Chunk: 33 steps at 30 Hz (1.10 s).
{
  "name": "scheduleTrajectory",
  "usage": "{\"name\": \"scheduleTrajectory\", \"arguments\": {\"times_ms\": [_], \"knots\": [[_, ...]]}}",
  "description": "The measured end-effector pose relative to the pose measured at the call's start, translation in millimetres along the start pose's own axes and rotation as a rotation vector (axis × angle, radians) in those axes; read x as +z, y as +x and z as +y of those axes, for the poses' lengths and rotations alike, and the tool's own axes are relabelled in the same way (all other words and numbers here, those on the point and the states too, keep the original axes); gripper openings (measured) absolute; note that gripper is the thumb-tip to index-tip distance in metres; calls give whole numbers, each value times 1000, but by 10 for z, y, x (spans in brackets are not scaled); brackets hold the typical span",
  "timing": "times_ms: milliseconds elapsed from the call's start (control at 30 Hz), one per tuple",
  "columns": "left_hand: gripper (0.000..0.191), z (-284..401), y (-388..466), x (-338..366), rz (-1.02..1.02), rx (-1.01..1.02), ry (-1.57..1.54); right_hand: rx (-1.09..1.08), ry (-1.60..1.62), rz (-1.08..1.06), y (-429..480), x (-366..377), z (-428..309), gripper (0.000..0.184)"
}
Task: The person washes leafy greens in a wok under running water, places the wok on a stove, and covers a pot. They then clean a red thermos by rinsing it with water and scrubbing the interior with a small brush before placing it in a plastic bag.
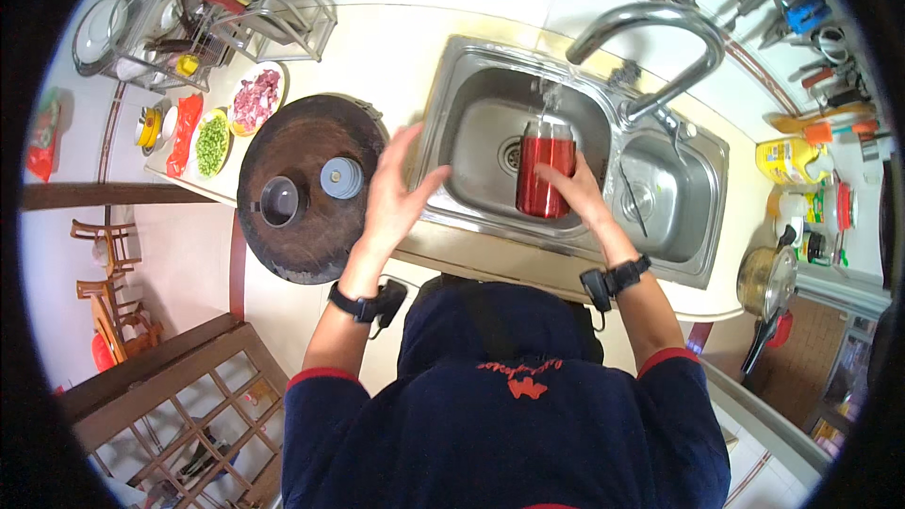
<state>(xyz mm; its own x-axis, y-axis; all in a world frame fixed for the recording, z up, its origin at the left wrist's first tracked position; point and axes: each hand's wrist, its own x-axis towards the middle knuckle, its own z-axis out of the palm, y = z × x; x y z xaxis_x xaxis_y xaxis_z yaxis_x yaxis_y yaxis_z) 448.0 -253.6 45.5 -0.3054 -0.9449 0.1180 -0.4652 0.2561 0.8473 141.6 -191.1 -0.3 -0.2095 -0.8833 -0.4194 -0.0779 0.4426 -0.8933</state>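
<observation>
My right hand grips a shiny red flask with a bare metal neck, over the large basin of a stainless steel sink. Water runs from the chrome faucet near the flask's neck. My left hand is held with fingers apart and nothing in it, at the sink's left edge. Just left of it, a dark round cutting board bears a blue-grey lid and a small dark grey cup.
Plates of chopped green vegetable and diced meat lie beyond the board, near a wire dish rack. A lidded pot and a yellow bottle stand at the right. Utensils hang on the wall.
</observation>
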Motion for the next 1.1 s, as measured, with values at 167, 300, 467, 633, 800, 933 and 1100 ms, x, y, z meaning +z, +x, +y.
{"name": "scheduleTrajectory", "arguments": {"times_ms": [167, 300, 467, 633, 800, 933, 1100], "knots": [[63, -392, -414, -515, 232, -108, 264, 44, 99, -103, 64, 138, 325, 69], [80, -790, -412, -552, 186, -196, 429, 382, 584, -201, 85, 177, 372, 80], [86, -1040, -316, -622, 157, -231, 436, 587, 1214, -385, -75, 226, 367, 83], [79, -897, -276, -623, 150, -246, 325, 650, 1618, -432, -245, 256, 349, 92], [74, -557, -158, -419, 98, -157, 143, 547, 1687, -468, -381, 177, 311, 81], [77, -262, -46, -196, -18, -189, 122, 422, 1702, -570, -477, 134, 265, 97], [56, 158, 25, 281, -176, -444, -559, 444, 1478, -339, -614, 76, 111, 95]]}}
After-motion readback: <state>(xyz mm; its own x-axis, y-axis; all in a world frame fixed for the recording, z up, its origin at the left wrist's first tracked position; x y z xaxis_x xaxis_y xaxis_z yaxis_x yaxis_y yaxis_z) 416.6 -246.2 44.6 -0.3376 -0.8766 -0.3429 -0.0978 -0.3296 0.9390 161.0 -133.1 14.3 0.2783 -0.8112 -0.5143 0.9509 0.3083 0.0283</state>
